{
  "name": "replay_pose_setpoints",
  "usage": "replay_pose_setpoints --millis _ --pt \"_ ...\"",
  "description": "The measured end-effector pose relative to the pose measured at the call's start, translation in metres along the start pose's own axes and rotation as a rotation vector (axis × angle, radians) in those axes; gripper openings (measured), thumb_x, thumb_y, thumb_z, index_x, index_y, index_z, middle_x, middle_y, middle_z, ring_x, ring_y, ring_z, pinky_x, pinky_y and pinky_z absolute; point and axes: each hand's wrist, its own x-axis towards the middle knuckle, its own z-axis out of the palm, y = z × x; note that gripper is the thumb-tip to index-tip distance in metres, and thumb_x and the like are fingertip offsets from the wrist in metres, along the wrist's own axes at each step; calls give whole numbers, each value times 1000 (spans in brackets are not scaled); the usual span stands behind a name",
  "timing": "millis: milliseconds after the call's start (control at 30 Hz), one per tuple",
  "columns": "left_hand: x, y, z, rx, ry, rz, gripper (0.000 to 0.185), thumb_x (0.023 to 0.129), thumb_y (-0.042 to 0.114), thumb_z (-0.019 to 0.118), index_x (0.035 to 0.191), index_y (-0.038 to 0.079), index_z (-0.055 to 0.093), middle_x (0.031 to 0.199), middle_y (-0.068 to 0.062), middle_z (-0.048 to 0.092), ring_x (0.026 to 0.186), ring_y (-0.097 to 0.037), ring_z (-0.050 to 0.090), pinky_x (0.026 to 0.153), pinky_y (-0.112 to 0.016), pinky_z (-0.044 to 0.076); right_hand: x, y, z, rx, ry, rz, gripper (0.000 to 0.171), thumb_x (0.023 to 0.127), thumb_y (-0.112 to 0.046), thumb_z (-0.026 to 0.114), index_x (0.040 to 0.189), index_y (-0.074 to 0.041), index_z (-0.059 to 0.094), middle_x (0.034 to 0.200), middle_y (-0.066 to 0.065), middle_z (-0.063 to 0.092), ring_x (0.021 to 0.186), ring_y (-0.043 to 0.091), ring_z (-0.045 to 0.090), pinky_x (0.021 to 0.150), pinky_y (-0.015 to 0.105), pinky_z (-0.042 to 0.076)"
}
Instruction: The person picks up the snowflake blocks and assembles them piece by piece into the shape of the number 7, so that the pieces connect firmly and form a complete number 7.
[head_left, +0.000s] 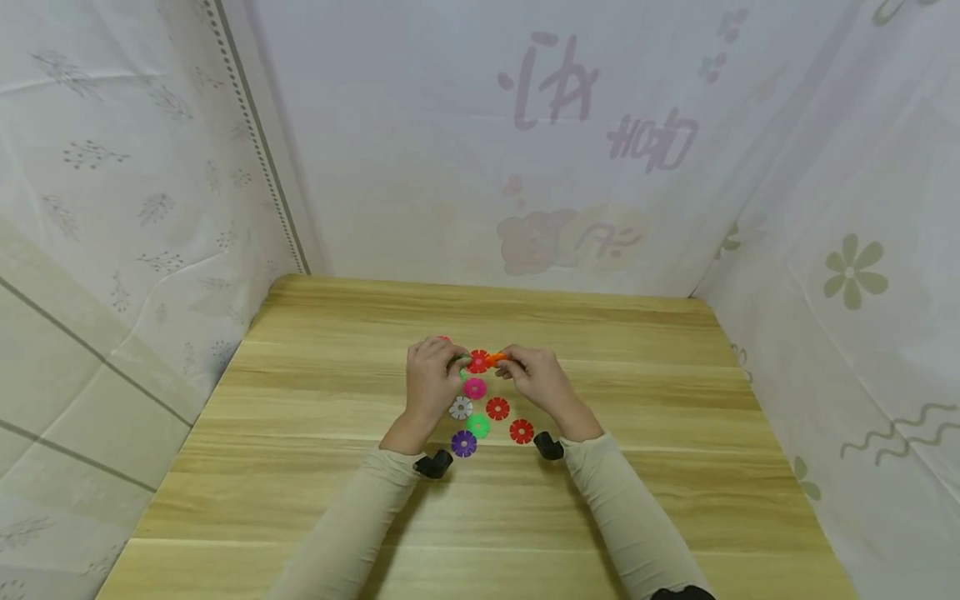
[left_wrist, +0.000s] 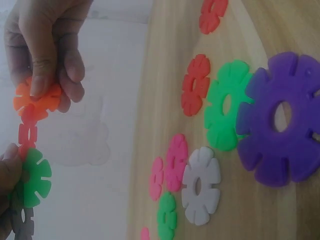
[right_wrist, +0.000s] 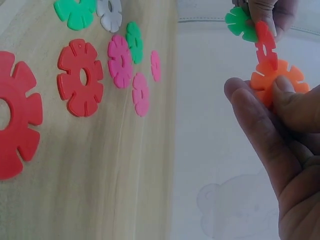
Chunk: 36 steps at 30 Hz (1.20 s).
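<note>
Orange snowflake disc [right_wrist: 278,80], likely light, stiff, best pinched by its rim, was gripped in right hand [head_left: 536,379] fingers above table [head_left: 315,500], slotted to red disc [right_wrist: 265,47] joined to green disc [left_wrist: 34,177] pinched by left hand [head_left: 429,379].

Orange disc [right_wrist: 278,80], purple disc [left_wrist: 282,120] (white curtain [head_left: 465,125])

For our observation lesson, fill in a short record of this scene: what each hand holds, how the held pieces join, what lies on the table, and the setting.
Left hand: pinches green disc of a small chain.
Right hand: pinches orange disc.
Join: red disc slotted between the green and orange ones, held above the table.
Loose pieces: purple disc, white disc, pink, green and red ones lying flat.
Surface: wooden table.
Surroundings: patterned white cloth on three sides.
</note>
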Motion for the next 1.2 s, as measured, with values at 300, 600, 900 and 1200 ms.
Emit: replay_pose_setpoints --millis 300,600,900,1200 --pt "-1 2 2 -31 10 -3 5 83 2 80 82 4 76 78 -6 72 82 -26 63 92 -48 44 2 -1 -1 -4 4 -11 15 95 9 61 96 -1 72 85 8 75 74 14 73 66 17 56" --pt "-3 1 6 -46 42 -1 6 82 0 80 82 4 76 77 -6 72 82 -26 64 92 -49 45 2 0 2 -11 35 -60 15 92 13 63 94 1 72 83 11 75 71 15 73 64 17 56" --pt "-4 1 7 -44 19 -23 5 85 2 79 82 4 76 79 -6 72 83 -26 64 92 -48 45 2 1 3 -25 23 -38 11 95 8 63 93 -1 70 84 8 75 73 13 73 66 15 55" --pt "4 -1 -4 -31 -119 -13 4 84 9 81 82 6 78 78 -2 73 73 -20 60 82 -44 45 2 3 -3 -5 -37 -43 4 96 -1 66 97 -2 70 85 8 75 74 13 73 66 16 55"
